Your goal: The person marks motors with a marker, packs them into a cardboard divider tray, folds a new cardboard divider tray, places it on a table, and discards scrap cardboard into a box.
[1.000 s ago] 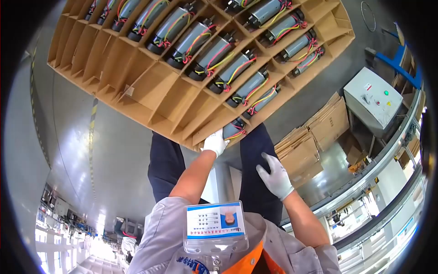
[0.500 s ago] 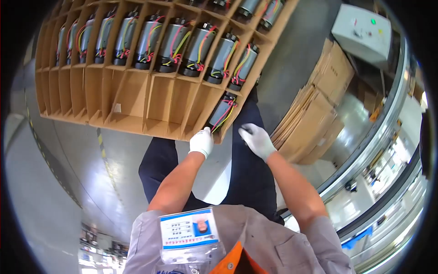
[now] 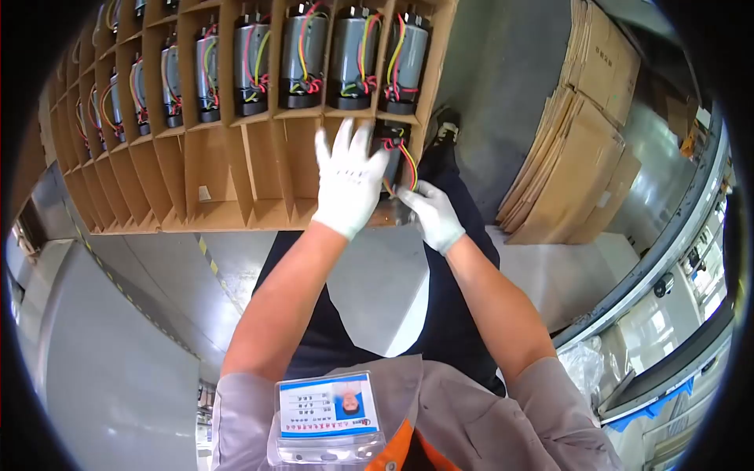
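Observation:
A cylindrical electric motor (image 3: 390, 133) with a black end and red and yellow wires (image 3: 411, 162) lies in the front right compartment of a divided cardboard box (image 3: 169, 228). My left hand (image 3: 345, 184), in a white glove, is spread over the compartment dividers just left of this motor and hides part of it. At the motor's lower right, my gloved right hand (image 3: 433, 214) has its fingers curled together on the wires. More grey motors (image 3: 302, 51) with coloured wires fill the row behind, one to a compartment.
Flattened cardboard sheets (image 3: 577, 165) lean in a stack on the right. Beyond them runs a metal rail (image 3: 660, 267) of a work line. My legs stand against the box's front edge, and yellow-black tape (image 3: 208, 255) marks the floor.
My left hand has moved from the box's front edge up over the compartments and spread its fingers. My right hand has come in to the motor's wires. The camera view has shifted.

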`<state>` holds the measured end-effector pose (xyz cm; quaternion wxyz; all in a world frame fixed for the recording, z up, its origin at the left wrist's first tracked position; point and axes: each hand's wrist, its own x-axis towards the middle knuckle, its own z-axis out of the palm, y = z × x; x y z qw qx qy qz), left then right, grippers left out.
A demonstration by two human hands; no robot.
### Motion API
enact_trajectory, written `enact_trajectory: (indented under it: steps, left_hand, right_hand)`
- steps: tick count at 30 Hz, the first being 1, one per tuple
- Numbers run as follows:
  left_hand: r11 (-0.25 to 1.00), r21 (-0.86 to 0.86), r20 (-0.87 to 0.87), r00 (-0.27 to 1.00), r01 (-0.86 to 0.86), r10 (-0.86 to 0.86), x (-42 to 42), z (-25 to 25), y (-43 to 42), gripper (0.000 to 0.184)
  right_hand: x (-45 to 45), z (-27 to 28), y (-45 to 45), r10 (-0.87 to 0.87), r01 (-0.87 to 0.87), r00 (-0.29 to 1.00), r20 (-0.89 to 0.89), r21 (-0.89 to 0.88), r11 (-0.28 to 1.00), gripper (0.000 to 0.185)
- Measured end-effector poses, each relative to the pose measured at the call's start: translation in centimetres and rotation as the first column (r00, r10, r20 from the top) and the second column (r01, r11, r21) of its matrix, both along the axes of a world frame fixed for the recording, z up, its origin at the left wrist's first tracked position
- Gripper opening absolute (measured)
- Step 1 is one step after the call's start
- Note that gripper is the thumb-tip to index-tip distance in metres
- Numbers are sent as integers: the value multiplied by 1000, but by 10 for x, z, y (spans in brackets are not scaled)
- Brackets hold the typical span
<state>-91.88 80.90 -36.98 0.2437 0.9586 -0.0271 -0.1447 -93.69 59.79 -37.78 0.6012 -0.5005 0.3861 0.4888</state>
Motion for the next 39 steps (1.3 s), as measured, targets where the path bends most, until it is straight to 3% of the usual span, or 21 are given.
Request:
enact_trajectory:
  steps: [1,3,4,5,7,10,11,13,14,17,19,20,21,24,26,28,29,31,34,38,39]
  left_hand:
    - [1000,14,16,1000,9,-10,12,-8,-11,35]
    - [993,68,5,996,-93,93,20,-26,-25,63]
    - [984,58,6,986,-169,169,15,-36,-30,72]
    - [975,84,38,978,-206,204,5,-43,-32,84]
    - [953,14,-9,953,-302,302,-18,-43,-32,83]
    - [930,-103,-56,936,-352,348,-50,-34,-31,70]
    - [877,-229,-204,902,-422,380,-60,-32,-32,59]
    - [562,-407,-546,685,-720,482,-70,-16,-44,54]
    - [466,-403,-578,614,-788,537,-70,-8,-53,56]
    - [491,-326,-714,551,-808,433,-61,-9,-58,79]
    - [701,-244,-514,702,-671,493,-65,-34,-68,82]
    - [638,-313,-604,666,-704,438,-62,-48,-66,87]
    - [626,-311,-608,656,-715,448,-58,-55,-66,87]
    - [649,-227,-686,593,-726,423,-47,-58,-67,84]
    - [684,-197,-645,618,-703,450,-48,-59,-74,83]
    - [739,-110,-508,676,-665,533,-52,-64,-84,81]
    - [730,-110,-506,670,-674,543,-54,-71,-83,81]
    - [669,-192,-584,631,-718,511,-53,-80,-76,78]
    - [676,-321,-634,681,-663,367,-51,-92,-56,77]
    - [634,-347,-750,611,-691,256,-47,-104,-33,70]
    - [644,-340,-762,602,-686,239,-42,-98,-34,68]
  right_hand:
    - [-8,-7,5,70,-59,991,112,-92,994,12]
    - [-21,-17,20,427,-281,855,294,-429,858,19]
    - [-24,-21,24,592,-363,752,289,-568,738,22]
    - [-25,-26,29,631,-407,739,237,-589,698,25]
    - [-27,-40,37,785,-496,576,227,-666,556,25]
    - [-13,-49,49,915,-668,383,129,-645,370,24]
    - [-3,-47,52,946,-736,308,101,-604,304,20]
    - [10,-49,55,953,-776,267,146,-553,302,19]
    - [16,-47,55,962,-799,254,98,-540,266,22]
    - [21,-58,47,984,-887,175,42,-426,176,29]
    - [2,-72,40,983,-888,167,80,-420,185,29]
    - [-5,-80,34,977,-883,177,117,-420,211,29]
    - [13,-58,36,976,-925,12,215,-368,93,32]
    - [13,-43,23,945,-905,-51,325,-414,94,24]
    - [8,-32,4,967,-920,-26,255,-384,76,25]
    - [21,0,-8,974,-907,139,180,-373,198,33]
    - [21,6,-19,975,-908,126,182,-374,187,33]
    - [23,17,-38,958,-888,231,169,-367,278,46]
    - [33,22,-52,905,-809,395,161,-406,425,36]
    - [61,-6,-26,812,-628,472,342,-516,583,28]
    - [75,-4,-7,847,-655,422,324,-536,532,30]
